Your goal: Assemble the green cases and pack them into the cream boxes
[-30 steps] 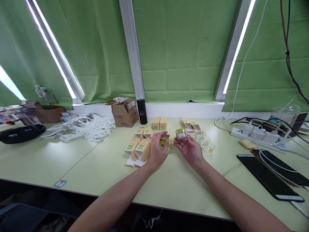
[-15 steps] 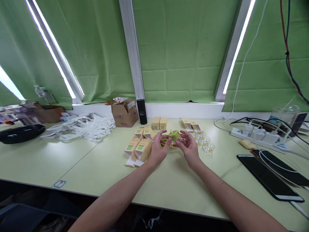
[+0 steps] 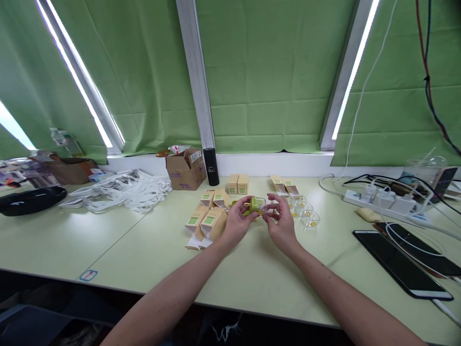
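Note:
In front of me I hold a small green and clear plastic container tilted on its side, its green part to the left and its clear part to the right. My left hand is closed around the green end. The fingertips of my right hand pinch the clear end. Several clear plastic cups, each with a yellow spot inside, stand just right of my right hand. Another green piece is partly hidden behind my left fingers. Left of my hands are several kraft paper boxes with green labels and open white flaps.
Two closed kraft boxes stand farther back, and more open ones lie to their right. A cardboard carton, a black bottle and white straps are at the left. Phones and a power strip lie right.
The green piece has turned so that its clear end now faces right. My right fingers have closed in on that end; the arms have hardly moved.

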Tool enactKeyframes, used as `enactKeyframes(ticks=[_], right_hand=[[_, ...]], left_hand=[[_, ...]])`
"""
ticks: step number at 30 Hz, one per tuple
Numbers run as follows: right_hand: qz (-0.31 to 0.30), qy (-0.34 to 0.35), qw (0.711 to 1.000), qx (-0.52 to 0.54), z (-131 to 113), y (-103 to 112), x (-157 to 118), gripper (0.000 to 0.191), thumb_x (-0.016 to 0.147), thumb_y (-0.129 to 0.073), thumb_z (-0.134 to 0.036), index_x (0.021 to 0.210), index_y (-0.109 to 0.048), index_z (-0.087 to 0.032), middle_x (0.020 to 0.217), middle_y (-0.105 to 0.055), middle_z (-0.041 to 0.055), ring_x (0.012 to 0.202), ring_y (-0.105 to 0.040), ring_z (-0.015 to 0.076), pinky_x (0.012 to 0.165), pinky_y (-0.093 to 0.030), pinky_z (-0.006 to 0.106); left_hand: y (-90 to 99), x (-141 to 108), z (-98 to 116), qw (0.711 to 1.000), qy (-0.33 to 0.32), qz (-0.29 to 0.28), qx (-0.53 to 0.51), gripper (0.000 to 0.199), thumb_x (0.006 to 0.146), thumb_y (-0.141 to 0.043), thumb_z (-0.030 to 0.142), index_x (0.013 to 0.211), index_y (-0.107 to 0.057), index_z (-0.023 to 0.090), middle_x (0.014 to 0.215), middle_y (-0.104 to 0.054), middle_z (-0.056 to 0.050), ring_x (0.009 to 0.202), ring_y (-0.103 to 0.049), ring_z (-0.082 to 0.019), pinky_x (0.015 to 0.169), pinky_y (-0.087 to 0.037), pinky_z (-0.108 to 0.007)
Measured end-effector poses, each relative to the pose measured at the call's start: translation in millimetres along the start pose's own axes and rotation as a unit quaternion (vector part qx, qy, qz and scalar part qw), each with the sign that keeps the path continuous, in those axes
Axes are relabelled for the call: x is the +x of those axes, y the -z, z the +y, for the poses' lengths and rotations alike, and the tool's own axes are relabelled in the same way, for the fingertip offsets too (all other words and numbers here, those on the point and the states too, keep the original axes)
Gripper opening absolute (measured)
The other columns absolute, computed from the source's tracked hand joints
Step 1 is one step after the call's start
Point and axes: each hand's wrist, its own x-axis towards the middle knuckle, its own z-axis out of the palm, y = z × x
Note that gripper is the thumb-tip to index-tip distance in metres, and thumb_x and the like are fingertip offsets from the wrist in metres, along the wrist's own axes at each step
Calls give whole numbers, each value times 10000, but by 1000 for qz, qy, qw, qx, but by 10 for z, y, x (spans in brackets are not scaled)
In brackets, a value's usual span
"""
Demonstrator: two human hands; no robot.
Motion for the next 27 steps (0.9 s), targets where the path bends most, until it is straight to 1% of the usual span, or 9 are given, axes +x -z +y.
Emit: enactKeyframes(ticks=[6, 10, 13, 17, 19, 22, 24, 25, 27], right_hand=[[44, -23, 998, 29, 10, 12, 38, 456, 813, -629, -183, 1254, -592, -290, 1220, -569, 67, 922, -636, 195, 774, -633, 395], [92, -28, 995, 24, 26, 46, 84, 399, 832, -600, -197, 1225, -601, -271, 1138, -581, 62, 881, -622, 189, 711, -611, 357], [125, -28, 992, 14, 68, 87, 125, 352, 850, -591, -225, 1199, -611, -268, 1109, -604, 58, 845, -609, 186, 674, -585, 339], [172, -17, 985, -29, 124, 189, 222, 322, 862, -584, -257, 1181, -626, -258, 1066, -636, 52, 808, -607, 187, 655, -537, 323], [205, -13, 976, -67, 156, 268, 307, 294, 864, -585, -267, 1151, -642, -246, 1012, -661, 46, 783, -610, 184, 672, -518, 319], [247, -13, 963, -106, 238, 394, 466, 254, 868, -573, -295, 1091, -663, -213, 987, -697, 71, 782, -621, 196, 685, -504, 322], [232, -24, 957, -172, 311, 462, 577, 288, 904, -525, -332, 1107, -668, -186, 1012, -723, 109, 819, -643, 216, 707, -515, 334], [197, -38, 951, -236, 347, 488, 630, 326, 933, -462, -339, 1128, -666, -176, 1036, -732, 126, 838, -654, 225, 712, -521, 341], [155, -51, 945, -283, 411, 526, 733, 350, 934, -429, -305, 1111, -696, -165, 1038, -751, 142, 841, -663, 244, 726, -522, 364]], left_hand=[[2, 19, -37, 1000, -18, -4, 9, 535, 816, -820, 266, 1297, -597, 191, 1267, -686, -134, 1114, -706, -240, 942, -605, -382], [27, -11, 8, 993, -32, 8, 110, 473, 841, -771, 216, 1294, -636, 203, 1247, -704, -122, 1055, -703, -227, 940, -595, -398], [67, -45, 63, 970, -54, 3, 235, 428, 840, -768, 197, 1261, -692, 228, 1190, -730, -102, 1013, -683, -238, 959, -572, -432], [102, -73, 84, 922, -55, -37, 381, 391, 776, -852, 256, 1156, -758, 249, 1069, -713, -90, 1018, -641, -290, 976, -529, -486], [104, -83, 76, 902, -50, -58, 425, 396, 749, -882, 302, 1126, -773, 252, 1022, -686, -89, 1021, -619, -312, 960, -517, -493], [92, -96, 88, 887, -48, -88, 451, 394, 745, -888, 342, 1110, -779, 241, 1026, -661, -107, 1024, -600, -332, 939, -507, -492], [77, -101, 123, 879, -36, -104, 463, 392, 745, -886, 349, 1105, -780, 233, 1031, -654, -116, 1035, -596, -347, 950, -495, -507], [68, -102, 146, 875, -28, -111, 470, 391, 742, -885, 346, 1101, -781, 230, 1028, -653, -118, 1040, -596, -355, 955, -489, -513], [52, -104, 194, 868, -21, -124, 481, 387, 737, -883, 337, 1092, -780, 224, 1013, -653, -119, 1047, -597, -364, 957, -480, -516]])
